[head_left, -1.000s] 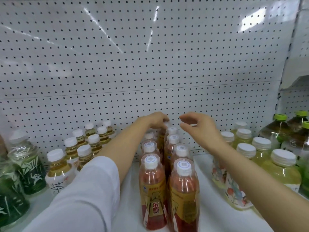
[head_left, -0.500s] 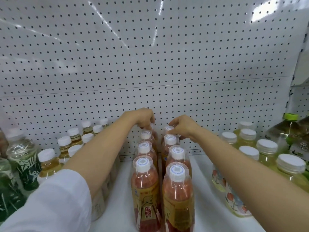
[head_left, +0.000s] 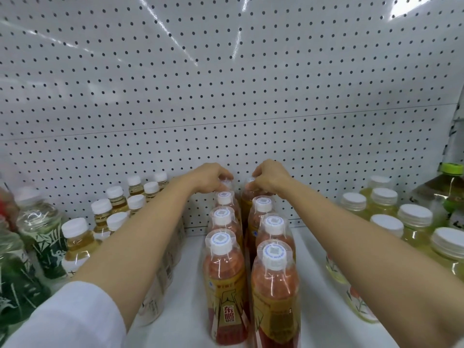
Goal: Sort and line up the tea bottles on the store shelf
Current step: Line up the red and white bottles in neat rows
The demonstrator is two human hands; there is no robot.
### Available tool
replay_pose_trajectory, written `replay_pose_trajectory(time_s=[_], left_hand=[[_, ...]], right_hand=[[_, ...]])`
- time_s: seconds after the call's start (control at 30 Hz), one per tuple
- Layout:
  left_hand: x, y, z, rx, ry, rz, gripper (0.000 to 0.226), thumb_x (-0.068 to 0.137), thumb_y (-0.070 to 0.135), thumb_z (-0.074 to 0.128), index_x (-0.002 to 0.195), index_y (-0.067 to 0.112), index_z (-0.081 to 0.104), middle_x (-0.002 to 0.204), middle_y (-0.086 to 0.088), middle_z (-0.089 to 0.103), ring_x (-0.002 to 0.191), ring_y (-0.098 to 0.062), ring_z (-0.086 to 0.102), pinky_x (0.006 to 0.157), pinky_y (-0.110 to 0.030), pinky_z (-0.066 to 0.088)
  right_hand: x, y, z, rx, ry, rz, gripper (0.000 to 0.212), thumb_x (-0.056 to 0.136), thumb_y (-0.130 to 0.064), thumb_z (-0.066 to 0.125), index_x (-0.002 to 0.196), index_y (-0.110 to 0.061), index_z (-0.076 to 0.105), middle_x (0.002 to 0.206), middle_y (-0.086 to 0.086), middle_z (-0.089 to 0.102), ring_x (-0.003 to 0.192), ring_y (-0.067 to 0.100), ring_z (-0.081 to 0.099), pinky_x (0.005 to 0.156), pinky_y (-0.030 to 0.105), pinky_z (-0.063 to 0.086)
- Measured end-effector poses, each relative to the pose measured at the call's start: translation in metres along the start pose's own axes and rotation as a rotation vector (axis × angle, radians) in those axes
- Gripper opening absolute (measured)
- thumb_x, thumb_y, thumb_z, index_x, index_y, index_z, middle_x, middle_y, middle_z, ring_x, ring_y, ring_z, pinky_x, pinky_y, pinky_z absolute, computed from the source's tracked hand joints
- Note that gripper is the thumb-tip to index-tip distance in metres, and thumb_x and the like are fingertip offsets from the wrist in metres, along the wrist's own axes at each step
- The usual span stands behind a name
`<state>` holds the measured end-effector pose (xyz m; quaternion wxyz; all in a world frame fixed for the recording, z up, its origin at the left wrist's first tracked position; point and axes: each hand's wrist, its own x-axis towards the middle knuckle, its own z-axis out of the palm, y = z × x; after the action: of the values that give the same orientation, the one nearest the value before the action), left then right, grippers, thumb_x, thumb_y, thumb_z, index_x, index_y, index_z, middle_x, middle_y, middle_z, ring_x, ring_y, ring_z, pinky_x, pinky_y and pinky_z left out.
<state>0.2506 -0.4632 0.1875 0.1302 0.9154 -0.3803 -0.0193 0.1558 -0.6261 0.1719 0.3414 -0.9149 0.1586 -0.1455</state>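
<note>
Red tea bottles with white caps and yellow labels stand in two columns down the middle of the white shelf (head_left: 313, 322), the nearest pair being the front left bottle (head_left: 223, 280) and the front right bottle (head_left: 275, 290). My left hand (head_left: 209, 175) grips the cap of the rearmost bottle (head_left: 227, 184) in the left column. The fingers of my right hand (head_left: 270, 175) curl over the cap of the rearmost bottle (head_left: 249, 183) in the right column. Both rear bottles are mostly hidden by my hands and the bottles in front.
Small amber tea bottles (head_left: 100, 212) stand in rows at the left, with clear bamboo-print bottles (head_left: 41, 229) beyond them. Pale yellow-green bottles (head_left: 414, 219) with wide white caps fill the right, plus a large green-capped bottle (head_left: 450, 192). A white pegboard wall (head_left: 226, 96) backs the shelf.
Both hands have reached further back and closed onto the caps of the rearmost red bottles. The camera has moved closer and slightly right.
</note>
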Motion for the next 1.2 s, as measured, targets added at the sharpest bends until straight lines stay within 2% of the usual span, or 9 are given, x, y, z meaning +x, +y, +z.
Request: replay_pose_trajectory(time_s=[0.2,0.37,0.53,0.67,0.8,0.9,0.97,1.07,1.2], left_hand=[[-0.011,0.004,0.011,-0.068,0.049,-0.034,0.052,0.103,0.031,0.051,0.153,0.023,0.038,0.157,-0.003,0.042,0.142,-0.020,0.040,0.114,-0.032,0.030],[-0.047,0.016,0.017,-0.315,0.286,-0.054,0.053,0.107,0.034,0.040,0.157,0.019,0.030,0.161,-0.002,0.032,0.147,-0.022,0.033,0.116,-0.034,0.026],[-0.081,0.016,0.028,-0.437,0.313,-0.004,0.044,0.100,0.036,0.055,0.142,0.023,0.054,0.144,0.000,0.054,0.131,-0.018,0.052,0.111,-0.038,0.040],[-0.085,0.019,0.026,-0.446,0.241,-0.025,0.052,0.095,0.036,0.064,0.143,0.020,0.053,0.145,-0.001,0.052,0.125,-0.019,0.054,0.084,-0.027,0.051],[-0.078,0.024,0.024,-0.381,0.208,-0.105,0.056,0.096,0.034,0.064,0.146,0.013,0.049,0.150,-0.005,0.048,0.116,-0.020,0.055,0.085,-0.033,0.056],[-0.076,0.022,0.022,-0.393,0.176,-0.113,0.052,0.094,0.028,0.068,0.142,0.012,0.055,0.142,-0.009,0.055,0.108,-0.020,0.058,0.063,-0.019,0.051],[-0.074,0.018,0.019,-0.361,0.173,-0.093,0.050,0.093,0.027,0.070,0.138,0.010,0.058,0.134,-0.010,0.060,0.104,-0.022,0.062,0.065,-0.019,0.052],[-0.075,0.013,0.015,-0.353,0.155,-0.106,0.048,0.092,0.023,0.071,0.136,0.010,0.060,0.125,-0.009,0.065,0.099,-0.022,0.066,0.068,-0.019,0.053],[-0.079,0.010,0.021,-0.349,0.191,-0.104,0.049,0.093,0.029,0.070,0.139,0.012,0.059,0.133,-0.007,0.063,0.108,-0.018,0.062,0.069,-0.019,0.050]], right_hand=[[-0.009,0.005,0.006,-0.094,0.027,-0.031,0.057,0.077,-0.027,0.080,0.121,0.004,0.065,0.120,0.017,0.069,0.114,0.034,0.063,0.097,0.044,0.052],[-0.028,0.013,-0.005,0.212,0.012,-0.015,0.064,0.089,-0.034,0.071,0.143,-0.009,0.048,0.142,0.011,0.053,0.123,0.026,0.055,0.098,0.034,0.047],[-0.075,0.018,-0.015,0.273,0.214,-0.103,0.048,0.093,-0.042,0.063,0.132,-0.014,0.060,0.129,0.003,0.063,0.116,0.017,0.058,0.096,0.032,0.048],[-0.107,0.018,-0.015,0.202,0.020,-0.135,0.052,0.081,-0.041,0.077,0.125,-0.017,0.065,0.118,0.001,0.064,0.108,0.014,0.061,0.084,0.026,0.051],[-0.101,0.006,-0.023,0.196,-0.013,-0.014,0.050,0.077,-0.030,0.084,0.118,-0.007,0.066,0.106,0.006,0.068,0.092,0.018,0.063,0.064,0.026,0.051],[-0.094,0.004,-0.024,0.144,-0.062,0.025,0.045,0.073,-0.024,0.087,0.108,-0.002,0.071,0.098,0.009,0.072,0.085,0.021,0.067,0.068,0.031,0.057],[-0.091,0.005,-0.022,0.116,-0.036,-0.006,0.044,0.071,-0.024,0.088,0.106,-0.002,0.072,0.101,0.010,0.074,0.091,0.023,0.069,0.076,0.035,0.059],[-0.085,0.007,-0.020,0.124,0.009,-0.053,0.039,0.075,-0.021,0.086,0.106,-0.001,0.072,0.100,0.014,0.074,0.084,0.021,0.067,0.070,0.029,0.058],[-0.076,0.011,-0.013,0.123,0.028,-0.083,0.047,0.077,-0.027,0.084,0.112,0.001,0.069,0.105,0.013,0.073,0.096,0.026,0.070,0.088,0.040,0.058]])
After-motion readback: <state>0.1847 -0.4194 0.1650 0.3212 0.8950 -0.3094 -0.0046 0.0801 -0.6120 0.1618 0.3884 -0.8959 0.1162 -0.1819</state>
